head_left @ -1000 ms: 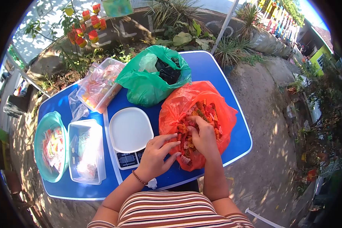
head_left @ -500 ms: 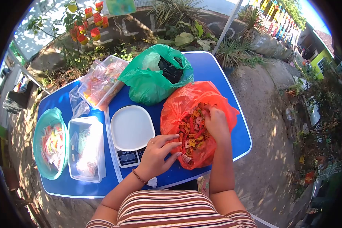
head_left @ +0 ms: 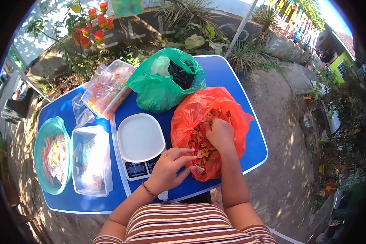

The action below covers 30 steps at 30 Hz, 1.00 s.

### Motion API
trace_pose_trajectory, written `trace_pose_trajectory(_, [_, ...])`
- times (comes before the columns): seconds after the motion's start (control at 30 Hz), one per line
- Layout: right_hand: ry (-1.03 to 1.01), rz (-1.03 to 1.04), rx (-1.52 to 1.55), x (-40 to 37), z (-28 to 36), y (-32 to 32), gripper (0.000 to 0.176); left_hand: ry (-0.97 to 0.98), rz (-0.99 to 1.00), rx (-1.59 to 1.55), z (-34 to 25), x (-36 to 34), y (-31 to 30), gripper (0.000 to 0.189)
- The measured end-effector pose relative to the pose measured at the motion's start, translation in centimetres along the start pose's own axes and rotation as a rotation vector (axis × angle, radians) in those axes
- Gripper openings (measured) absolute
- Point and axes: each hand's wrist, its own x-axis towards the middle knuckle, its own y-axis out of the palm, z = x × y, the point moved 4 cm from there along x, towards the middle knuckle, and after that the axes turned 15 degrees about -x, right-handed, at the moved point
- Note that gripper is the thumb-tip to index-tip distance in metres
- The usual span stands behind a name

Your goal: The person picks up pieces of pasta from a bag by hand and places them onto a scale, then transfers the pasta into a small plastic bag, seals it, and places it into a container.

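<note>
An orange-red plastic bag (head_left: pixel 238 112) stands open on the table, filled with small ridged snack pieces (head_left: pixel 203 142) in red, yellow and orange. My right hand (head_left: pixel 220 134) reaches inside it, fingers curled down among the pieces. Its fingertips are hidden, so what they grip cannot be made out. At the bag's left edge is my left hand (head_left: pixel 169 167), its fingers stretched out and the thumb apart, fingertips at the plastic rim. Close to that hand lies a digital kitchen scale (head_left: pixel 140 136) with a bare white platform.
A green plastic bag (head_left: pixel 156 95) with black plastic inside stands behind the scale. Further left are a clear tub of packets (head_left: pixel 120 101), a white plastic container (head_left: pixel 103 162) and a teal basin (head_left: pixel 38 162) of small packets. All rest on a blue table (head_left: pixel 215 71).
My right hand has moved left and slightly down, toward the middle of the snack pieces, with its fingers curled more. My left hand stays nearly in place at the bag's edge.
</note>
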Motion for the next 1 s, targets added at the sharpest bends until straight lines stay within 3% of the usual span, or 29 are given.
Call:
trace_pose_trajectory(0.1, [0.022, 0.048, -0.107, 0.4, 1.0, 0.6, 0.041, -0.002, -0.006, -0.004, -0.1, -0.2, -0.1, 0.031])
trace_pose_trajectory(0.3, [-0.116, -0.158, 0.236, 0.2, 0.1, 0.9, 0.025, -0.005, -0.010, -0.020, 0.1, -0.4, -0.3, 0.030])
trace_pose_trajectory(0.4, [0.033, 0.017, 0.921, 0.2, -2.1, 1.1, 0.021, -0.006, -0.011, -0.008, 0.1, -0.5, -0.4, 0.031])
trace_pose_trajectory(0.53, [0.089, 0.038, 0.963, 0.3, -5.8, 0.8, 0.022, -0.006, 0.024, 0.017, 0.0, -0.4, 0.0, 0.035])
trace_pose_trajectory(0.73, [0.151, -0.150, 0.399, -1.5, -8.6, -2.0, 0.025, -0.004, 0.062, 0.211, 0.5, 1.6, 0.3, 0.042])
trace_pose_trajectory(0.83, [0.061, -0.018, 0.825, -1.4, -8.3, -0.9, 0.023, 0.005, 0.056, 0.260, 1.0, 2.8, 0.4, 0.046])
trace_pose_trajectory(0.93, [0.112, 0.082, 0.744, -2.0, -8.1, -2.8, 0.023, 0.006, 0.062, 0.307, 1.1, 3.6, 0.8, 0.048])
trace_pose_trajectory(1.0, [0.107, 0.009, 0.555, -1.7, -8.7, -2.1, 0.023, 0.013, 0.072, 0.340, 1.2, 4.0, 1.2, 0.048])
